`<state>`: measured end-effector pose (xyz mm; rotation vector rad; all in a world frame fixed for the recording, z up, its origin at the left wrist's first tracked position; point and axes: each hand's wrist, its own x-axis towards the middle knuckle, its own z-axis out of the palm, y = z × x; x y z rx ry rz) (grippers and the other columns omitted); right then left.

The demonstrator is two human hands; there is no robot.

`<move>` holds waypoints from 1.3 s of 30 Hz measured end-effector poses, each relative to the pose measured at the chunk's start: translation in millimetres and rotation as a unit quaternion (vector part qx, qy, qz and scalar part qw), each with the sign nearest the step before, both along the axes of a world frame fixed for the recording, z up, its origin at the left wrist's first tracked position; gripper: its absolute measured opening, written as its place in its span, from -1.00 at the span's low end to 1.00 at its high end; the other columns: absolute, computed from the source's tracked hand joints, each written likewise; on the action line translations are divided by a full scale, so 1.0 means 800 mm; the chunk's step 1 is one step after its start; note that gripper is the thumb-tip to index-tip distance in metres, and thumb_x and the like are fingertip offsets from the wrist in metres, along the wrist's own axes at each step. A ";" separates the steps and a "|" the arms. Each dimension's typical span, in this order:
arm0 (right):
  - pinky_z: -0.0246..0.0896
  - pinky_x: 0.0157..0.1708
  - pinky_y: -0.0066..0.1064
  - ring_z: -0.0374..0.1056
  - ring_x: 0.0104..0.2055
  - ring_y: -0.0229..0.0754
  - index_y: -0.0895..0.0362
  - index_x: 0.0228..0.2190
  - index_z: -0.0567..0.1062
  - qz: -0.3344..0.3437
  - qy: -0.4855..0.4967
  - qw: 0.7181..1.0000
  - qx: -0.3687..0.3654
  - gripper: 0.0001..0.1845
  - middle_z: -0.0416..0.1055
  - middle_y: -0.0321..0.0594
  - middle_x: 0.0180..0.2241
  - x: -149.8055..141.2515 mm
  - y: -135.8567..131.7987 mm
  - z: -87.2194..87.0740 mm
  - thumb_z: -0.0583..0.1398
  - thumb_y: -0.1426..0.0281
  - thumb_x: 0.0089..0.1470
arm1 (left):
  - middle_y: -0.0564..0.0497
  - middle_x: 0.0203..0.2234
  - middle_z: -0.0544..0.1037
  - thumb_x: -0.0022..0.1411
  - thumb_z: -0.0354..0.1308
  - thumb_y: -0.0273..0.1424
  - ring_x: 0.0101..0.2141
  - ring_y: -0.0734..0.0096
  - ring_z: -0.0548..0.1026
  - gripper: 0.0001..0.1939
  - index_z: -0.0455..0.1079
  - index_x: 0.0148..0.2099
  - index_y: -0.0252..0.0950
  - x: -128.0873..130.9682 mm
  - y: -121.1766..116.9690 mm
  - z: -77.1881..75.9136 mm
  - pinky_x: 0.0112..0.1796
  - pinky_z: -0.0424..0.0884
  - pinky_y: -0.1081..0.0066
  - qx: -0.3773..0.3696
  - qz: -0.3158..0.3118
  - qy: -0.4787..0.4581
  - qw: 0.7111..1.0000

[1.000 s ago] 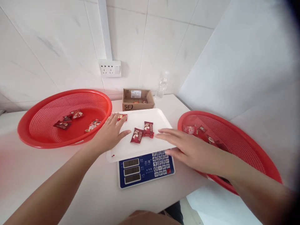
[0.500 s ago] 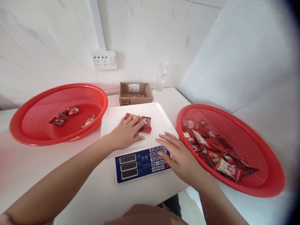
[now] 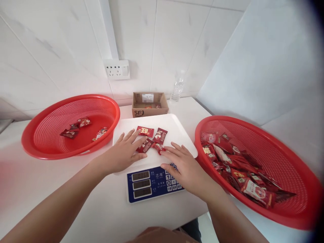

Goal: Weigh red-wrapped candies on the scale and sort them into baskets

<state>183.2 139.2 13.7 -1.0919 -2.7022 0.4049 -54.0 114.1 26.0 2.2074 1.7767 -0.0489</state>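
Note:
Several red candy packets [image 3: 152, 137] lie on the white tray [image 3: 177, 130] of a blue-faced scale [image 3: 154, 184]. My left hand [image 3: 125, 153] rests flat on the tray with its fingers spread, fingertips touching the packets. My right hand [image 3: 183, 167] lies open over the tray's front edge and the scale's keypad, its fingertips beside one packet. Neither hand holds anything.
A red mesh basket [image 3: 50, 148] on the left holds a few packets. A second red basket [image 3: 291, 189] on the right holds many packets. A small cardboard box [image 3: 149, 105] and a clear plastic bottle [image 3: 178, 88] stand at the back by the tiled wall.
My right hand moved from the keypad toward the packets on the tray. My left hand slid back slightly and the packets are spread out. The camera view shifted.

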 end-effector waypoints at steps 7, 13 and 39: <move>-0.04 0.17 0.18 0.02 0.27 0.17 0.11 0.08 0.38 -0.019 0.015 1.000 0.018 -0.54 0.20 -0.05 0.20 -0.013 0.012 0.001 0.07 0.22 0.19 | -0.13 0.34 -0.16 0.30 -0.17 -0.01 0.31 0.03 -0.25 -0.32 -0.13 0.35 -0.18 0.008 0.026 -0.007 0.19 -0.10 -0.09 0.023 -0.006 -0.002 1.000; 0.00 0.18 0.13 0.10 0.23 0.08 0.07 0.00 0.44 0.013 0.051 0.999 -0.006 -0.60 0.37 -0.14 0.09 0.002 0.005 0.003 0.04 0.21 0.21 | -0.09 0.34 -0.16 0.29 -0.18 0.02 0.31 0.05 -0.26 -0.33 -0.10 0.34 -0.13 0.007 0.012 -0.001 0.21 -0.12 -0.07 0.018 -0.017 -0.013 1.000; 0.40 -0.09 -0.03 0.26 0.14 0.09 -0.16 0.01 0.38 -0.151 -0.014 0.987 0.051 -0.60 0.39 -0.31 0.07 0.133 -0.029 0.027 0.00 0.11 0.17 | 0.07 -0.25 0.57 0.20 0.00 -0.13 -0.23 0.31 0.53 -0.72 0.45 -0.19 -0.09 -0.036 -0.163 -0.028 -0.34 0.44 0.42 0.147 0.370 -0.207 0.894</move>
